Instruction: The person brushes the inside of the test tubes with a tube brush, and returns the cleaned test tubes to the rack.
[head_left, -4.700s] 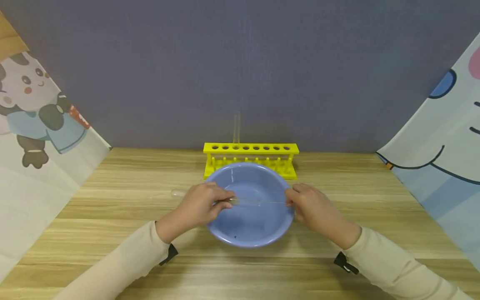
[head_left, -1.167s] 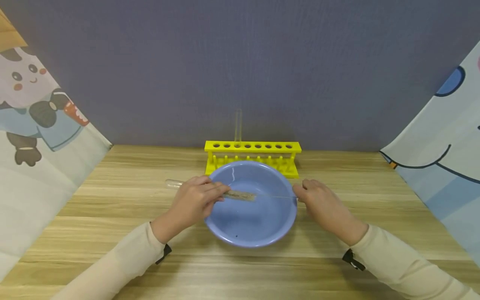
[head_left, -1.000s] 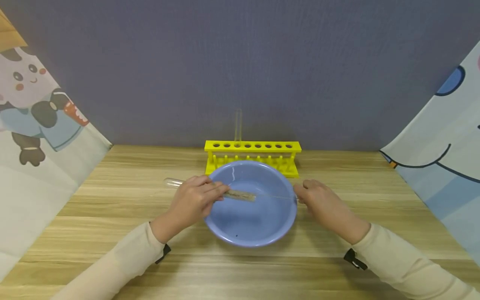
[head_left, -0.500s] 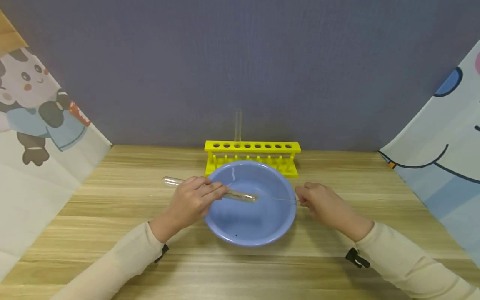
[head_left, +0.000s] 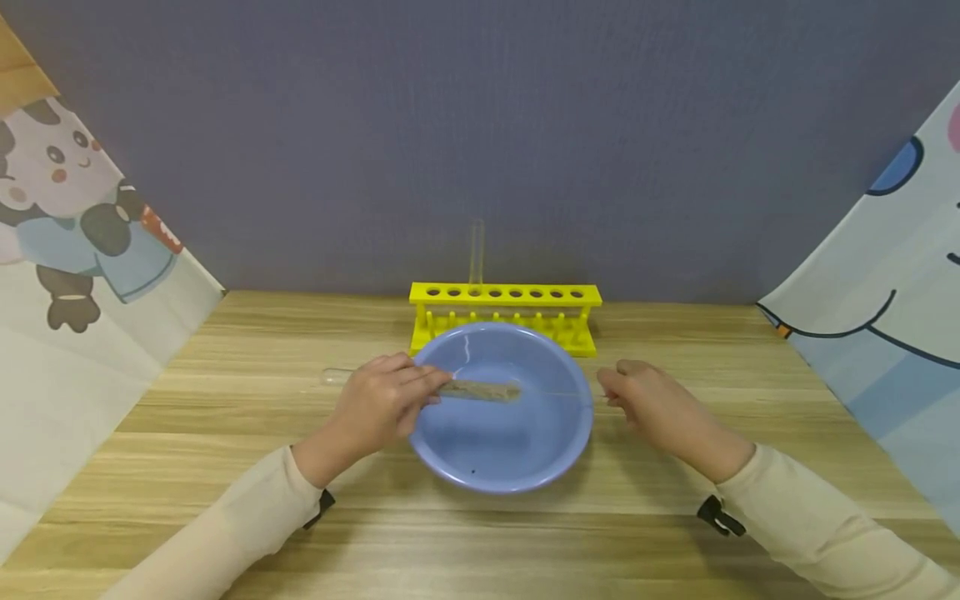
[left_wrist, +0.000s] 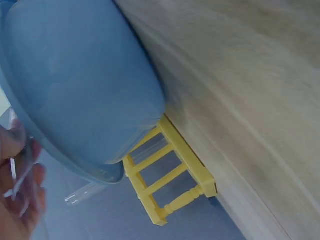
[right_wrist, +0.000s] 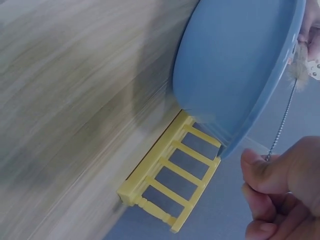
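My left hand (head_left: 378, 400) grips a clear glass test tube (head_left: 336, 377), held level over the left rim of the blue basin (head_left: 501, 450). The tube's rounded end sticks out to the left of the hand. Pale bristles of a test tube brush (head_left: 480, 391) show on the hand's right side, near the tube's mouth. How much of them lies inside the glass, I cannot tell. My right hand (head_left: 648, 408) pinches the brush's twisted wire handle (right_wrist: 283, 120) between thumb and curled fingers, just past the basin's right rim.
Behind the basin stands a yellow test tube rack (head_left: 504, 293), its lower part partly covered by the basin. Another clear test tube (head_left: 477, 254) stands upright in it. A grey panel (head_left: 480, 142) rises at the back. A dark speck (head_left: 473, 472) lies inside the basin near its front.
Since the earliest frame, the bristles have come into view right of my left hand. My left hand has shifted slightly left, and my right hand right with the wire. The tube's tilt has varied slightly.
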